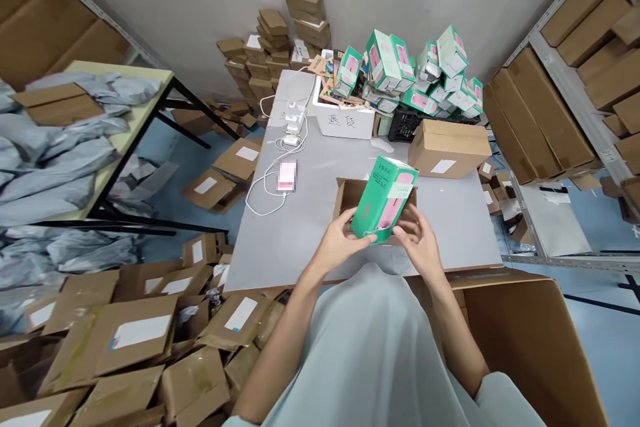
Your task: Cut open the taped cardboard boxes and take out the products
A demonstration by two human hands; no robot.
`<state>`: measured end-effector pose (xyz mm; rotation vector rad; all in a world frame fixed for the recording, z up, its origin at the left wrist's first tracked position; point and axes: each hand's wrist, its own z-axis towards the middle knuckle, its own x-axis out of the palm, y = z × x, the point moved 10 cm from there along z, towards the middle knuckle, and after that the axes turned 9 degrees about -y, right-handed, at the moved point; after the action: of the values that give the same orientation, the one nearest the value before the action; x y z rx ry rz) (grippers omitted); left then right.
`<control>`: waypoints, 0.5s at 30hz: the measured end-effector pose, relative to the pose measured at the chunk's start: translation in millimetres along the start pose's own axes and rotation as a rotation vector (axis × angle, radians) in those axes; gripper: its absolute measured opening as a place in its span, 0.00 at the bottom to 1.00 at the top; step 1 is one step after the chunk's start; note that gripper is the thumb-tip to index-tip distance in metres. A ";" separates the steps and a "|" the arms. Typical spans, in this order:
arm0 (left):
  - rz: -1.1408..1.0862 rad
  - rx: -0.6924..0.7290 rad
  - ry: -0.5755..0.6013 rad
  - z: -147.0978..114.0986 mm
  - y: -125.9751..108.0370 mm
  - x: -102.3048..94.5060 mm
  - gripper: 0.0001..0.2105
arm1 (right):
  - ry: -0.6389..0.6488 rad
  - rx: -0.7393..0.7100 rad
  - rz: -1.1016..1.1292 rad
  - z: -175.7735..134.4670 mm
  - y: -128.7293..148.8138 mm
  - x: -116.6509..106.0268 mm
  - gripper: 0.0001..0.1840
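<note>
A green product box [383, 197] with a pink and white front is held tilted above the table, close to my body. My left hand [340, 240] grips its lower left side, thumb along the bottom edge. At its lower right, my right hand [416, 235] has curled fingers against the box, partly hidden behind it. Just beyond and below the green box is an open cardboard carton [345, 195], whose inside is mostly covered from sight.
On the grey table [270, 240] are a phone [287, 176] on a white cable, a power strip [295, 119], a white bin [345, 125], a black crate [403, 125] heaped with green boxes, and a closed carton [450, 150]. Cardboard boxes [135, 333] crowd the floor at left.
</note>
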<state>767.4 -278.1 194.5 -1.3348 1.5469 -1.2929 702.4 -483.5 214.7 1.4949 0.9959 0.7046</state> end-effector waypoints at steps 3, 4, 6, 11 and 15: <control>0.159 0.146 -0.091 -5.6 -17.5 -10.0 0.32 | -0.119 -0.239 -0.070 3.3 46.0 -19.6 0.58; 0.218 0.210 -0.110 -8.2 -25.6 -12.1 0.31 | -0.136 -0.306 -0.097 2.9 61.0 -23.8 0.57; 0.309 0.324 -0.136 -12.3 -39.2 -15.3 0.31 | -0.153 -0.394 -0.164 0.9 84.0 -28.8 0.48; 0.255 0.405 -0.292 0.5 -36.5 -35.8 0.32 | -0.119 -0.483 -0.256 -16.8 101.3 -24.3 0.29; 0.017 0.242 -0.379 24.4 -5.3 -49.5 0.39 | -0.128 -0.527 -0.253 -36.1 95.3 -15.6 0.32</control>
<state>802.5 -235.5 188.9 -1.3167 1.1037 -1.0989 682.9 -479.4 315.9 0.9243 0.8032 0.6194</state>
